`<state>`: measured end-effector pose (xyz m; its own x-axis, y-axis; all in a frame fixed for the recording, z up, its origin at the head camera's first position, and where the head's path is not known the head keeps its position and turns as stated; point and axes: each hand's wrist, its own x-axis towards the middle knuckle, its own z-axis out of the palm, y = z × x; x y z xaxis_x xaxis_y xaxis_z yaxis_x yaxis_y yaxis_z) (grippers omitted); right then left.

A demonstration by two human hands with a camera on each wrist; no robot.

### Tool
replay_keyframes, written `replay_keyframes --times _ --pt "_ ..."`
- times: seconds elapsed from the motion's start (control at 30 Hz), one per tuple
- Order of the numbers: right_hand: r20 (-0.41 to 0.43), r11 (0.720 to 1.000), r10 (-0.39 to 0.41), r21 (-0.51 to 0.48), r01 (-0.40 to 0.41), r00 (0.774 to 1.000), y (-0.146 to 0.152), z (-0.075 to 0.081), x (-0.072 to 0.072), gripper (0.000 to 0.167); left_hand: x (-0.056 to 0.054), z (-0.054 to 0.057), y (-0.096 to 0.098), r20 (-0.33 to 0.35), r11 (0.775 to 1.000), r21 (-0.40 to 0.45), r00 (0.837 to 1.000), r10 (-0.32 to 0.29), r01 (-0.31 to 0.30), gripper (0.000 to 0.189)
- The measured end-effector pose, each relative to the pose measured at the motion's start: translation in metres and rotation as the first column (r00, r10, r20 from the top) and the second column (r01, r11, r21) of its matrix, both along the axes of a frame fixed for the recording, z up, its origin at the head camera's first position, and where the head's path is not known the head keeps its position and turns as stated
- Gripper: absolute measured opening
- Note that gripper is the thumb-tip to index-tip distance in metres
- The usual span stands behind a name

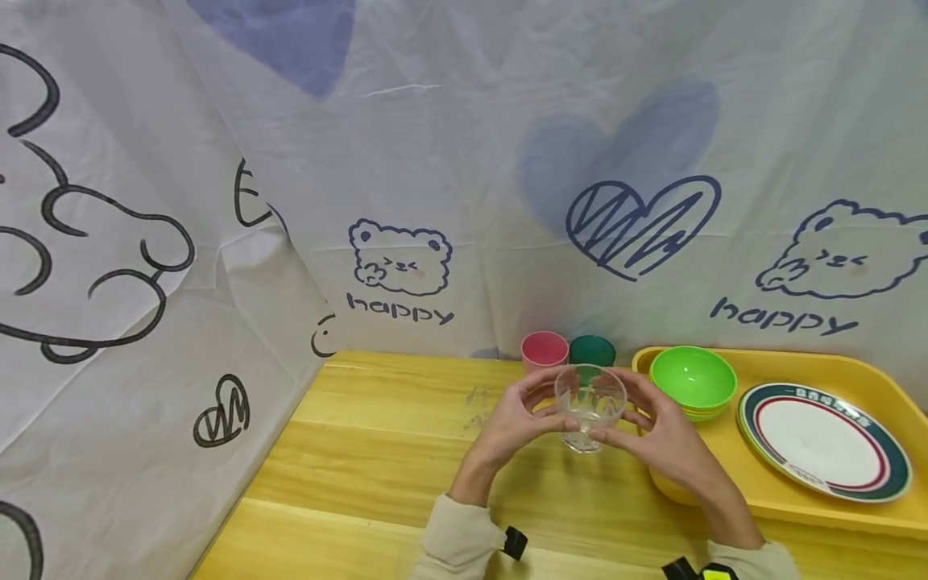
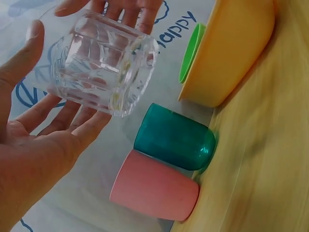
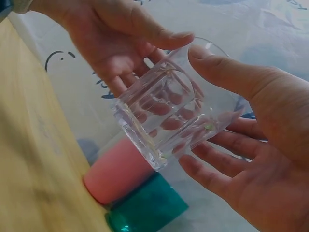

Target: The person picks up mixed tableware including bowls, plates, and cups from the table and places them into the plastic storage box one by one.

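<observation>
A clear faceted drinking glass [image 1: 584, 411] is held upright between my two hands, above the wooden table. My left hand [image 1: 516, 417] grips its left side, thumb on the near face and fingers curving round the far side. From the right, my right hand [image 1: 663, 431] grips it the same way. The wrist views show the thick base of the glass [image 2: 104, 67] raised off the tabletop, with fingers visible through its wall. Just behind it stand a pink cup [image 2: 154, 186] and a teal see-through cup [image 2: 174, 137], side by side.
A yellow tray [image 1: 768, 511] lies to the right, close to my right hand. It holds stacked green bowls [image 1: 693, 379] and stacked plates [image 1: 822, 439] with a dark green rim. White printed cloth [image 1: 464, 161] hangs behind the table [image 1: 348, 475] and along its left side.
</observation>
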<state>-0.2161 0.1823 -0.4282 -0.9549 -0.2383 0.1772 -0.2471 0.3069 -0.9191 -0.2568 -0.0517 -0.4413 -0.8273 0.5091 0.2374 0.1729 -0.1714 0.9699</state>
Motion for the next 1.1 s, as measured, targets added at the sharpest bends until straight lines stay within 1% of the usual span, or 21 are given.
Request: replay_keyframes --times 0.1,0.17,0.23,0.27,0.3,0.33,0.4,0.47,0.5,0.53,0.57,0.6,0.63,0.67,0.7,0.77,0.8,0.83,0.93,1.0,1.1 --pt "-0.029 0.999 -0.022 0.029 0.023 0.999 0.010 0.005 0.001 0.078 -0.002 0.000 0.005 -0.024 1.000 0.016 1.000 -0.012 0.013 0.071" --pt "-0.036 0.998 -0.042 0.050 0.044 0.998 0.015 0.009 0.002 0.079 -0.004 -0.001 0.004 -0.040 0.999 0.029 0.999 0.015 -0.014 0.070" --pt "-0.037 0.995 -0.073 0.064 0.075 0.997 0.022 0.014 0.004 0.082 -0.008 -0.003 0.003 -0.069 0.995 0.023 0.993 0.093 -0.092 0.064" --pt "-0.044 0.994 -0.085 0.065 0.088 0.995 0.026 0.016 0.006 0.082 -0.009 -0.004 0.003 -0.086 0.989 0.010 0.985 0.149 -0.149 0.060" --pt "-0.052 0.993 -0.098 0.065 0.102 0.994 0.030 0.017 0.007 0.083 -0.011 -0.005 0.004 -0.106 0.977 -0.005 0.971 0.213 -0.215 0.057" --pt "-0.064 0.991 -0.112 0.071 0.116 0.992 0.035 0.019 0.009 0.084 -0.014 -0.006 0.005 -0.131 0.956 -0.035 0.950 0.283 -0.290 0.056" --pt "-0.091 0.987 -0.132 0.085 0.140 0.987 0.043 0.021 0.012 0.084 -0.020 -0.009 0.007 -0.198 0.895 -0.113 0.892 0.405 -0.431 0.056" --pt "-0.121 0.980 -0.154 0.112 0.167 0.981 0.052 0.025 0.015 0.085 -0.027 -0.012 0.008 -0.281 0.822 -0.194 0.833 0.476 -0.535 0.061" --pt "-0.132 0.973 -0.169 0.136 0.186 0.977 0.056 0.026 0.016 0.086 -0.032 -0.013 0.009 -0.322 0.785 -0.234 0.808 0.494 -0.574 0.065" --pt "-0.141 0.965 -0.184 0.162 0.206 0.973 0.060 0.028 0.017 0.087 -0.036 -0.014 0.010 -0.359 0.753 -0.271 0.789 0.499 -0.599 0.069" --pt "-0.148 0.959 -0.196 0.179 0.221 0.969 0.065 0.029 0.018 0.089 -0.040 -0.015 0.010 -0.382 0.730 -0.300 0.778 0.498 -0.614 0.073" --pt "-0.153 0.952 -0.209 0.195 0.237 0.966 0.068 0.031 0.018 0.090 -0.044 -0.015 0.010 -0.400 0.712 -0.324 0.772 0.493 -0.623 0.076" --pt "-0.157 0.944 -0.224 0.211 0.254 0.962 0.073 0.032 0.019 0.091 -0.048 -0.016 0.011 -0.412 0.697 -0.348 0.770 0.487 -0.627 0.079" --pt "-0.161 0.933 -0.240 0.233 0.273 0.957 0.077 0.032 0.020 0.092 -0.051 -0.016 0.011 -0.413 0.686 -0.370 0.773 0.482 -0.626 0.082" --pt "-0.166 0.926 -0.251 0.245 0.286 0.954 0.081 0.032 0.020 0.092 -0.054 -0.017 0.012 -0.410 0.681 -0.387 0.777 0.478 -0.622 0.084" --pt "-0.170 0.910 -0.275 0.272 0.313 0.946 0.089 0.032 0.021 0.093 -0.062 -0.019 0.013 -0.390 0.681 -0.413 0.793 0.468 -0.605 0.087" --pt "-0.172 0.901 -0.285 0.288 0.325 0.943 0.093 0.031 0.021 0.093 -0.065 -0.020 0.014 -0.379 0.683 -0.422 0.801 0.464 -0.596 0.088" --pt "-0.178 0.890 -0.294 0.309 0.337 0.939 0.097 0.030 0.021 0.093 -0.069 -0.021 0.015 -0.360 0.691 -0.426 0.810 0.462 -0.584 0.089" --pt "-0.149 0.873 -0.305 0.351 0.339 0.941 0.107 0.027 0.021 0.095 -0.077 -0.026 0.018 -0.308 0.713 -0.421 0.828 0.468 -0.560 0.090" --pt "-0.112 0.866 -0.308 0.378 0.327 0.945 0.113 0.024 0.021 0.096 -0.081 -0.029 0.019 -0.278 0.729 -0.407 0.835 0.475 -0.551 0.089" --pt "-0.036 0.866 -0.313 0.401 0.300 0.949 0.121 0.021 0.021 0.098 -0.085 -0.032 0.022 -0.273 0.737 -0.391 0.834 0.479 -0.551 0.084"
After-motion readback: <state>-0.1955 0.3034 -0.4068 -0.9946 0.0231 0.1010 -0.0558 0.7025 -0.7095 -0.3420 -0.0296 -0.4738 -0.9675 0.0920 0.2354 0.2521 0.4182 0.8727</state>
